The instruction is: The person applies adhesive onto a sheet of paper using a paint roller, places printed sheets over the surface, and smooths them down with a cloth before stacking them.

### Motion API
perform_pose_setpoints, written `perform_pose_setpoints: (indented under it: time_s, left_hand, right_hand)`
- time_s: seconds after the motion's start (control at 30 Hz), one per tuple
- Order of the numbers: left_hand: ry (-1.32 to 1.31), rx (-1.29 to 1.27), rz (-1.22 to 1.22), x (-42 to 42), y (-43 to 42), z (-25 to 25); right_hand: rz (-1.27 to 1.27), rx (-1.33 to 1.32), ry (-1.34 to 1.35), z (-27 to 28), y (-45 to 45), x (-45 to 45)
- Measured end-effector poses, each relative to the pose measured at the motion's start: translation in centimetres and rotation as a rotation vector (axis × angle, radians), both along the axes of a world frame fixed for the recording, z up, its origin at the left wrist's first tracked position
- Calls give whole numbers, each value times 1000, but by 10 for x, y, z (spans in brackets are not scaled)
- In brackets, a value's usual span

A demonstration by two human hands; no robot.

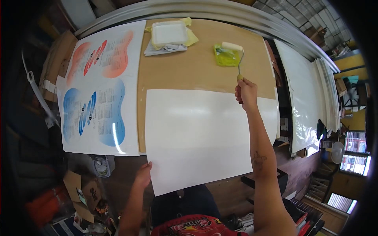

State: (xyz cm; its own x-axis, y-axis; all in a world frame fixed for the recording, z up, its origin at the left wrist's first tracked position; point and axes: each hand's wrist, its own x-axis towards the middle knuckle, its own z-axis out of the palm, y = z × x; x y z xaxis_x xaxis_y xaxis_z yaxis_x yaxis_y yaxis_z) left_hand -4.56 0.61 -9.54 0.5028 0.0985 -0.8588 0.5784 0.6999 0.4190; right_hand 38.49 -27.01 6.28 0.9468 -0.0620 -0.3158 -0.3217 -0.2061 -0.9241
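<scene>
My right hand [247, 93] is wrapped round the handle of a paint roller [232, 46], whose pale sleeve rests at a yellow-green plastic packet [227, 56] on the brown board. With my left hand [144, 174] I pinch the left edge of a large white sheet [197, 133]. Much of that sheet lies on the brown board [177, 74], and its near end sticks out past the table edge toward my body. A white tray [169, 33] sits on yellow and grey wrapping at the back of the board.
Left of the board lies a printed sheet [98, 94] with red and blue shapes. Long pale rolls [197, 8] run along the far edge. On the right stands another table with a glossy white sheet [303, 98]. An opened cardboard box [80, 192] is on the floor at lower left.
</scene>
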Motion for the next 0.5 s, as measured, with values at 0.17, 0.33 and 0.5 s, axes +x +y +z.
perform_pose_setpoints:
  time_s: [0.17, 0.33, 0.5]
  left_hand:
    - [-64, 60, 32, 9, -6, 15]
    - [-156, 149, 23, 8, -12, 28]
    - [-170, 252, 21, 3, -20, 47]
  right_hand:
    - [113, -33, 49, -38, -34, 31]
    - [159, 49, 16, -66, -42, 60]
    - [162, -497, -477, -94, -86, 55]
